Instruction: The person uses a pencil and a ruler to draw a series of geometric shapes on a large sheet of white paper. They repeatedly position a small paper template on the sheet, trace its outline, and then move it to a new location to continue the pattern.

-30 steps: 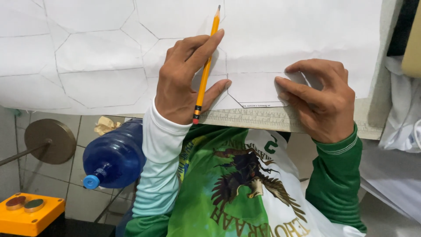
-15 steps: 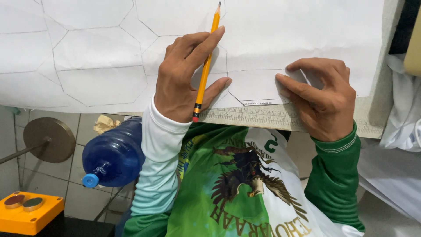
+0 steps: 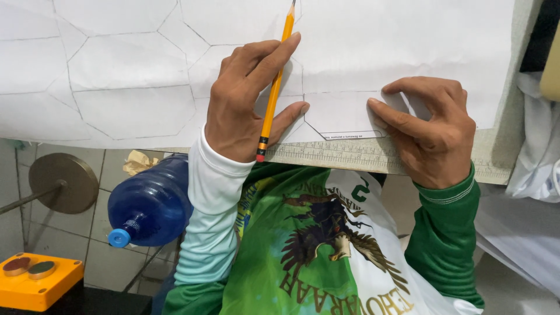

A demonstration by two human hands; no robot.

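Note:
My left hand [image 3: 245, 102] grips a yellow pencil [image 3: 273, 87] between forefinger and thumb. The eraser end points back toward my body and the tip reaches the top of the view. The hand rests on a large white sheet of paper [image 3: 134, 111] drawn with hexagon outlines. My right hand [image 3: 431, 128] lies flat, fingers spread, pressing the paper's lower edge and a long pale ruler [image 3: 344, 154] that runs along the table's near edge. My green printed shirt [image 3: 315, 245] fills the lower middle.
Below the table, at the left, a blue water jug [image 3: 149, 204] lies on the tiled floor beside a crumpled scrap of paper [image 3: 139, 162]. Farther left are a metal disc on a rod [image 3: 63, 182] and an orange box with round buttons [image 3: 41, 280]. White cloth [image 3: 536, 175] hangs at the right.
My left hand and the pencil have shifted very slightly up the sheet. My right hand has stayed pressed on the ruler and paper.

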